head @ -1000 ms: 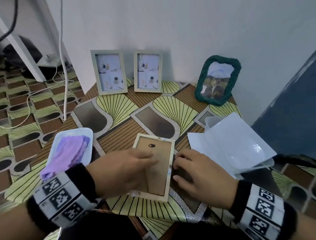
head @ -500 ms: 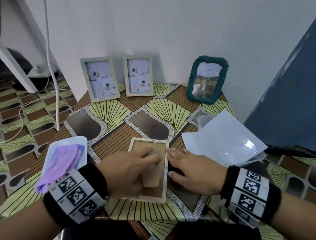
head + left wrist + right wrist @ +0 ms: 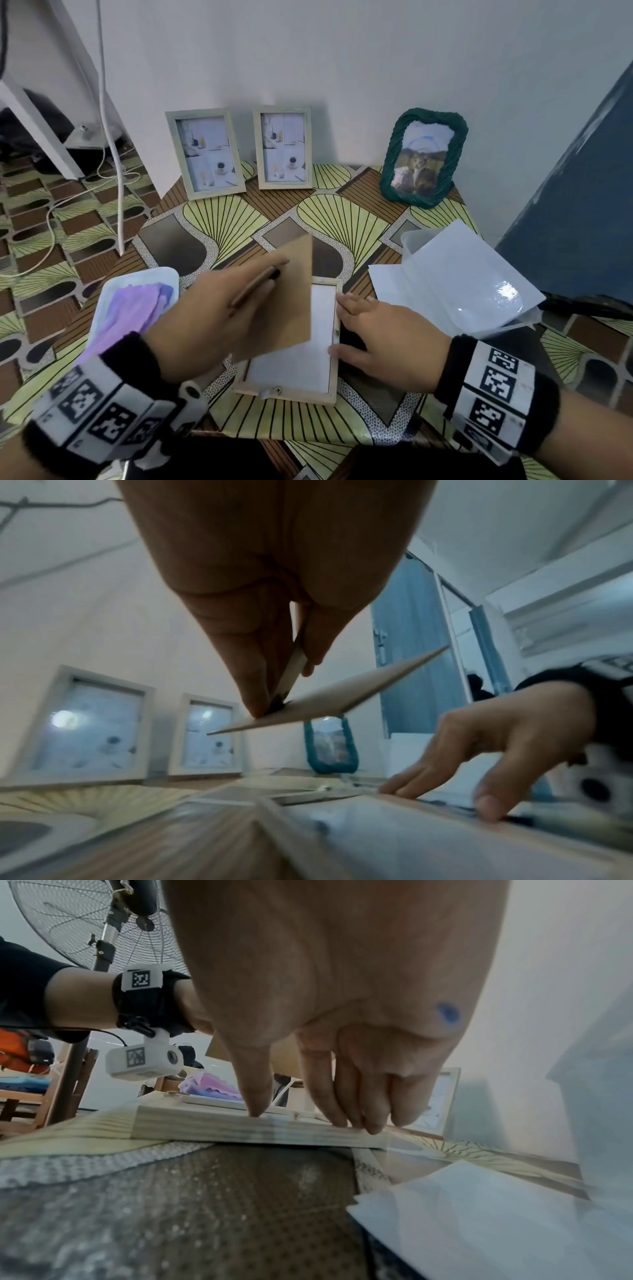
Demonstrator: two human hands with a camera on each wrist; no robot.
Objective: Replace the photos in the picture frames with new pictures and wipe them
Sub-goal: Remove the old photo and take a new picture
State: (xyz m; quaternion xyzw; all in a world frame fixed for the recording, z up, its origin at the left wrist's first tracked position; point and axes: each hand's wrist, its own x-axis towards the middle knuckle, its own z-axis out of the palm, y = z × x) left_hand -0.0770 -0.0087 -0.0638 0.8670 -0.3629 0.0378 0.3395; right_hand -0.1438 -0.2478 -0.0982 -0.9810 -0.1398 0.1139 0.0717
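Observation:
A light wooden picture frame (image 3: 291,394) lies face down near the table's front edge, and the white back of its photo (image 3: 301,356) shows inside. My left hand (image 3: 270,274) pinches the fold-out stand of the brown backing board (image 3: 291,291) and holds the board tilted above the frame. In the left wrist view the fingers (image 3: 253,696) grip the stand where it joins the board (image 3: 329,702). My right hand (image 3: 363,322) presses straight fingers (image 3: 329,1112) on the frame's right rail (image 3: 205,1126).
Two pale frames (image 3: 205,154) (image 3: 283,150) and a green woven frame (image 3: 423,157) stand against the wall. A white tray (image 3: 164,274) with a purple cloth (image 3: 130,315) is at the left. A clear container with white sheets (image 3: 455,274) is at the right.
My left hand took the backing board by its stand and lifted it out of the frame, which bared the white photo back. My right hand stayed on the frame's right edge.

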